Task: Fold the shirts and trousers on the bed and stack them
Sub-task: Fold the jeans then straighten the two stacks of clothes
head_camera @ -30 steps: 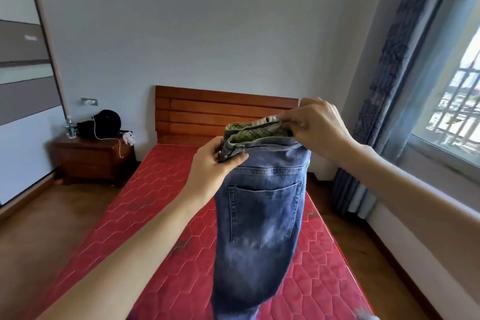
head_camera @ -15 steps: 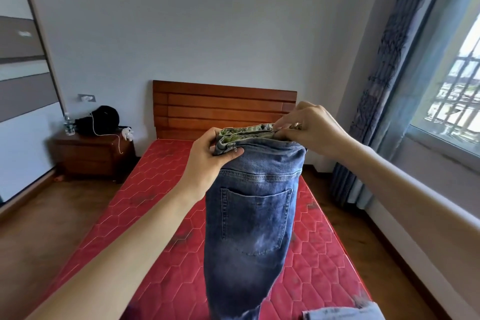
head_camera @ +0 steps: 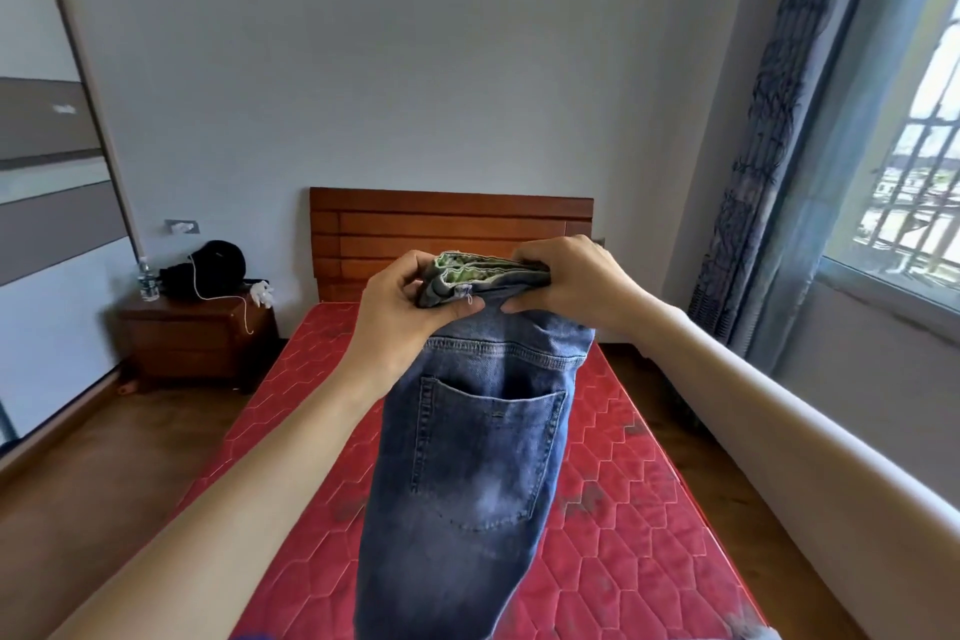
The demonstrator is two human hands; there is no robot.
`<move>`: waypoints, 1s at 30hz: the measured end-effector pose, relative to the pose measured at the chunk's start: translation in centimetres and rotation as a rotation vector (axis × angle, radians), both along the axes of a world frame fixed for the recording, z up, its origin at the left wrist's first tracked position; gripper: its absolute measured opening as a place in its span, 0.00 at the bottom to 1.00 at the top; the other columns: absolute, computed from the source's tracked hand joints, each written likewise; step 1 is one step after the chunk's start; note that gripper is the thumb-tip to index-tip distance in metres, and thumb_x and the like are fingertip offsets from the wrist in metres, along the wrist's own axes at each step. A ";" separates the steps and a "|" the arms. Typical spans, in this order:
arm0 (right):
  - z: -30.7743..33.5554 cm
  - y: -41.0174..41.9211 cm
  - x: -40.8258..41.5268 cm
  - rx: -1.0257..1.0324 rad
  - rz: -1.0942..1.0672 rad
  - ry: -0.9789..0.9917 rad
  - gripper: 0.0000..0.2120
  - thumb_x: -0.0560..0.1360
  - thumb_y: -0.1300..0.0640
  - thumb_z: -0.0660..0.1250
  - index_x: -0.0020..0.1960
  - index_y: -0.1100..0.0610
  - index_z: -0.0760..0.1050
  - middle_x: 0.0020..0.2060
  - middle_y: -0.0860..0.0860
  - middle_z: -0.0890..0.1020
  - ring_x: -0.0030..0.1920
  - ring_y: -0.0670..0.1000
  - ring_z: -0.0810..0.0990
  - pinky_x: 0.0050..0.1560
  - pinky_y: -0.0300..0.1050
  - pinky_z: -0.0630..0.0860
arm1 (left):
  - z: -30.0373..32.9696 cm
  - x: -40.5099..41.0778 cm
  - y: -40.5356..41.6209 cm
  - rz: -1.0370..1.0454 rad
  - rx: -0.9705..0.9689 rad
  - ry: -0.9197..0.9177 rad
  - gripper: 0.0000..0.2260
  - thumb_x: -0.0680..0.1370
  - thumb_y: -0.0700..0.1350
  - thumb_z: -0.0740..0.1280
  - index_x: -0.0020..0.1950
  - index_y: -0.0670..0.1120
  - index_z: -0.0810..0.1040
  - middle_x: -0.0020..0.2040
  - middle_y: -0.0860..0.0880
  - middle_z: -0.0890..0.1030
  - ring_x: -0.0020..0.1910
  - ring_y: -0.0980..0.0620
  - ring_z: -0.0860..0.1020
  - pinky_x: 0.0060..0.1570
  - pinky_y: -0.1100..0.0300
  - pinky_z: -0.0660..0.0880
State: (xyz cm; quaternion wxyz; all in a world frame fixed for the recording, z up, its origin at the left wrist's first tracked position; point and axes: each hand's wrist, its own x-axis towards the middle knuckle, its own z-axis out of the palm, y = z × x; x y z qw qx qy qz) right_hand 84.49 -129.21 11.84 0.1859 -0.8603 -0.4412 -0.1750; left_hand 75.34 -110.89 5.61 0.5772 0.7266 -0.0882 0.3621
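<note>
I hold a pair of blue jeans (head_camera: pixel 478 457) up in front of me, folded lengthwise with a back pocket facing me and the legs hanging down past the bottom of the view. My left hand (head_camera: pixel 400 307) grips the left end of the bunched waistband, thumb in front. My right hand (head_camera: pixel 571 281) grips the right end of the same waistband. The greenish inner lining shows on top between the two hands. Below lies the bed with its red quilted mattress (head_camera: pixel 623 509). A bit of pale cloth (head_camera: pixel 753 631) shows at the lower right edge.
A wooden headboard (head_camera: pixel 447 224) stands against the far wall. At the left a wooden nightstand (head_camera: pixel 192 338) carries a black bag (head_camera: pixel 215 265) and a water bottle (head_camera: pixel 148 281). A curtain (head_camera: pixel 753 146) and window (head_camera: pixel 914 161) are on the right. Wooden floor flanks the bed.
My hands have drawn closer together on the waistband, bunching it tighter. The jeans sit more to the centre of the view, and the camera has tilted slightly.
</note>
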 end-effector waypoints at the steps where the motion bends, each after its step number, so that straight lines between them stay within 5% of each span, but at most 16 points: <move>1: 0.5 0.2 0.0 0.022 0.007 0.005 0.14 0.64 0.40 0.76 0.42 0.44 0.74 0.30 0.43 0.75 0.37 0.51 0.72 0.36 0.46 0.66 | 0.8 -0.1 0.3 0.017 0.025 -0.007 0.23 0.60 0.54 0.78 0.45 0.42 0.78 0.42 0.47 0.82 0.43 0.55 0.80 0.46 0.63 0.75; 5: 2.4 1.1 0.0 0.017 0.020 -0.019 0.14 0.65 0.39 0.75 0.40 0.44 0.73 0.31 0.44 0.77 0.36 0.50 0.74 0.37 0.45 0.69 | 3.2 -0.3 1.4 0.061 0.112 -0.058 0.21 0.63 0.59 0.76 0.44 0.45 0.78 0.39 0.50 0.82 0.40 0.57 0.79 0.42 0.64 0.74; 7: 2.4 1.8 -0.3 0.046 0.036 -0.076 0.14 0.67 0.43 0.75 0.49 0.45 0.78 0.38 0.45 0.82 0.42 0.53 0.78 0.41 0.47 0.72 | 4.1 -0.3 1.7 0.084 0.138 -0.069 0.20 0.64 0.56 0.77 0.44 0.44 0.77 0.39 0.47 0.80 0.40 0.54 0.78 0.42 0.60 0.73; 10: 1.6 2.6 -0.7 0.163 0.082 -0.178 0.18 0.70 0.47 0.74 0.57 0.48 0.77 0.45 0.45 0.83 0.48 0.52 0.79 0.42 0.44 0.65 | 4.7 -0.3 1.9 0.120 0.155 -0.100 0.17 0.64 0.53 0.77 0.45 0.47 0.76 0.39 0.54 0.79 0.40 0.56 0.77 0.42 0.63 0.74; 15: 0.9 2.8 -0.9 0.294 0.199 -0.069 0.15 0.70 0.45 0.74 0.54 0.49 0.80 0.36 0.35 0.77 0.41 0.38 0.73 0.38 0.27 0.64 | 3.9 -0.6 2.2 0.085 0.098 -0.147 0.15 0.65 0.52 0.77 0.46 0.54 0.76 0.42 0.57 0.81 0.44 0.58 0.79 0.46 0.65 0.75; 20: 4.2 4.0 0.8 0.342 0.074 -0.044 0.17 0.71 0.43 0.73 0.57 0.47 0.80 0.45 0.46 0.84 0.47 0.50 0.81 0.44 0.44 0.73 | 1.4 -1.0 3.4 0.116 -0.012 -0.098 0.22 0.67 0.53 0.76 0.57 0.58 0.72 0.52 0.62 0.80 0.52 0.60 0.80 0.49 0.66 0.77; 24: 8.9 3.6 2.9 0.470 0.099 0.070 0.11 0.71 0.51 0.74 0.53 0.49 0.80 0.46 0.48 0.84 0.49 0.51 0.81 0.53 0.56 0.77 | -2.6 -1.1 4.5 0.221 0.007 -0.042 0.14 0.73 0.46 0.74 0.56 0.54 0.75 0.52 0.59 0.81 0.53 0.57 0.80 0.54 0.61 0.75; 26: 10.8 3.2 3.6 0.518 0.141 0.098 0.10 0.71 0.56 0.75 0.50 0.48 0.79 0.45 0.49 0.83 0.48 0.50 0.80 0.55 0.58 0.77 | -4.2 -0.9 4.1 0.228 0.036 -0.019 0.08 0.76 0.43 0.72 0.52 0.55 0.78 0.50 0.58 0.83 0.50 0.61 0.80 0.51 0.65 0.75; 30: 13.4 2.3 4.4 0.556 0.203 0.115 0.10 0.71 0.61 0.75 0.49 0.52 0.79 0.42 0.48 0.82 0.45 0.48 0.78 0.54 0.54 0.77 | -6.7 -0.3 3.1 0.185 -0.021 0.076 0.06 0.78 0.44 0.69 0.47 0.42 0.82 0.44 0.42 0.83 0.42 0.54 0.78 0.45 0.53 0.74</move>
